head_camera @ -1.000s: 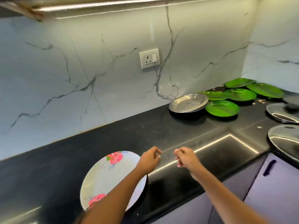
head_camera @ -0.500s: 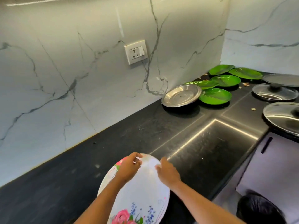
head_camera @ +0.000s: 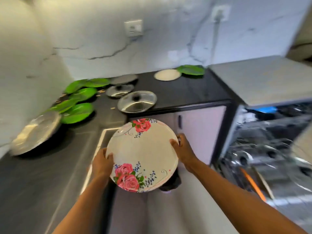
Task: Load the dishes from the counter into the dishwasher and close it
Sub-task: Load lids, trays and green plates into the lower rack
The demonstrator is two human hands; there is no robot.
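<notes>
Along the counter [head_camera: 42,174] on my left, green plates [head_camera: 76,114] and steel lids [head_camera: 136,103] wait their turn. My left hand [head_camera: 101,163] and right hand [head_camera: 183,152] grip opposite rims of the flowered plate [head_camera: 142,154], held off the counter and steady, for carrying toward the open dishwasher [head_camera: 270,149] on the right.

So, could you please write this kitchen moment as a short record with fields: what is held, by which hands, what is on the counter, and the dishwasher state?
held item: floral plate, lifted off the counter
left hand: grips the plate's left rim
right hand: grips the plate's right rim
on counter: green plates, steel plate, glass lids, small white plate
counter: black
dishwasher: open at right, rack blurred, contents cannot be told
task stage: plate not yet loaded
</notes>
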